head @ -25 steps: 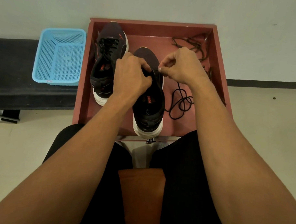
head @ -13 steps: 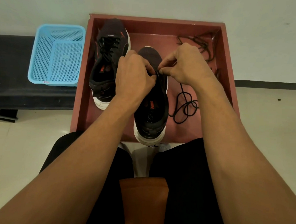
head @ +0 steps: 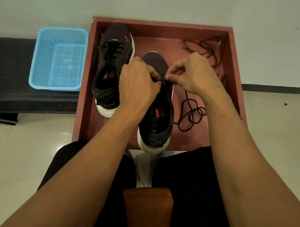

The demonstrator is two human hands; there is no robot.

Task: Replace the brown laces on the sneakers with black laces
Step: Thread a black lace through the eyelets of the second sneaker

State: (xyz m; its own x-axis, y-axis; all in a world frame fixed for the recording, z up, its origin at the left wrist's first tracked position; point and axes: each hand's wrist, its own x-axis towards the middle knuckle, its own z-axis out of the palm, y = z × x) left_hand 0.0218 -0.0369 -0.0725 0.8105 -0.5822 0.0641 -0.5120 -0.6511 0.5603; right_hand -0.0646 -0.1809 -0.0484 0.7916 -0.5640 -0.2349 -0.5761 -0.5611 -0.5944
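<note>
Two dark sneakers with white soles stand in a red wooden tray (head: 233, 53). The left sneaker (head: 113, 69) carries black laces. The right sneaker (head: 156, 117) sits nearer me, heel over the tray's front edge. My left hand (head: 138, 84) grips its upper at the eyelets. My right hand (head: 193, 74) pinches the black lace (head: 191, 113) at the shoe's right edge; the lace trails in loops on the tray floor. Brown laces (head: 206, 49) lie in the tray's far right corner.
A light blue plastic basket (head: 59, 59) sits on a dark bench (head: 12, 84) left of the tray. A pale wall stands behind, tiled floor around. My knees in black trousers are at the tray's front edge, with a brown seat (head: 147, 210) between them.
The view shifted slightly. Both hands stay at the right sneaker's eyelets, with only small finger movements on the lace.
</note>
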